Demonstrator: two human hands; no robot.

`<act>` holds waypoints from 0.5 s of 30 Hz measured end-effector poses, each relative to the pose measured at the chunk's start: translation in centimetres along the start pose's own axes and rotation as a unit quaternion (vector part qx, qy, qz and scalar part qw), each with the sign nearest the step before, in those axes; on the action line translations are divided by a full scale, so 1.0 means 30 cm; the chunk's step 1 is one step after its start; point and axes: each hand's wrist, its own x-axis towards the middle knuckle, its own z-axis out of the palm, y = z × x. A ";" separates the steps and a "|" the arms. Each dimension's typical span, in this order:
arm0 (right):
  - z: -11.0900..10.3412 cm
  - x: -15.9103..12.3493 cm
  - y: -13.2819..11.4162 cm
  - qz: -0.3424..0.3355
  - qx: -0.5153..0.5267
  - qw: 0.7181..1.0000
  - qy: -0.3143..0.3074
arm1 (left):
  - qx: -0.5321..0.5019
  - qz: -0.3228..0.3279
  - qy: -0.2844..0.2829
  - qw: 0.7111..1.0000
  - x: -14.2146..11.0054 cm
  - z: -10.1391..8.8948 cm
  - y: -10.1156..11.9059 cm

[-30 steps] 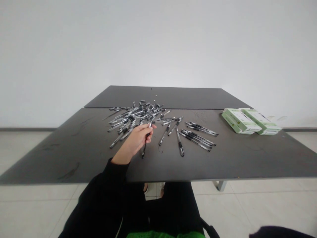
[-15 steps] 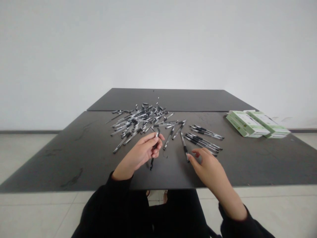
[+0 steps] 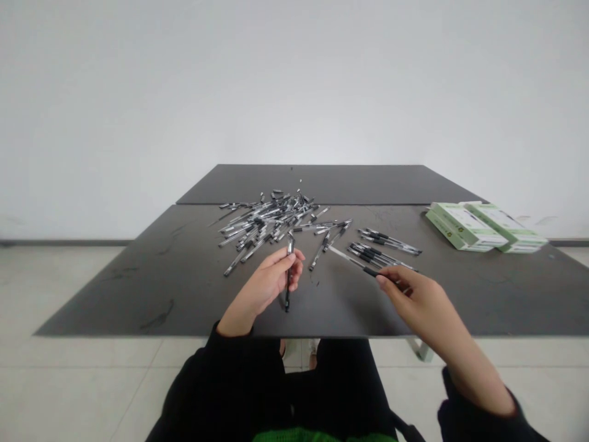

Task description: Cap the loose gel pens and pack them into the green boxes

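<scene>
My left hand (image 3: pixel 278 276) is closed round a clear pen with black parts (image 3: pixel 289 285), held nearly upright above the front of the table. In my right hand (image 3: pixel 409 288) a second pen (image 3: pixel 352 261) is pinched by its black end, its clear barrel slanting up and left. That end is partly hidden by my fingers. Just behind my right hand lies a row of pens (image 3: pixel 375 255) with black grips, and a smaller group of pens (image 3: pixel 389 240) sits beyond it. A jumbled heap of pens (image 3: pixel 262 224) spreads behind my left hand, with a few stray ones at its right.
Green and white boxes (image 3: pixel 469 227) lie side by side at the table's right. Small black caps or pieces (image 3: pixel 277 192) are scattered behind the heap. The dark table (image 3: pixel 193 270) has a seam, with another dark table (image 3: pixel 363 184) beyond it.
My right hand has taken up the pen that lay by its fingertips and moved right, swinging the pen from near upright to a slant. The left hand's pen shows more fully.
</scene>
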 end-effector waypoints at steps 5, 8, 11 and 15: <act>-0.066 0.078 -0.165 -0.164 0.083 0.970 -0.161 | 0.150 0.004 -0.057 0.987 -0.019 0.038 0.031; -0.002 0.131 -0.249 -0.191 0.079 0.955 -0.212 | 0.207 -0.022 -0.130 0.969 -0.036 0.063 0.009; 0.084 0.176 -0.272 -0.179 0.104 0.954 -0.217 | 0.174 -0.023 -0.096 0.980 -0.050 0.052 -0.022; 0.164 0.243 -0.254 -0.102 0.073 0.984 -0.123 | 0.114 -0.057 -0.060 0.990 -0.057 -0.005 -0.030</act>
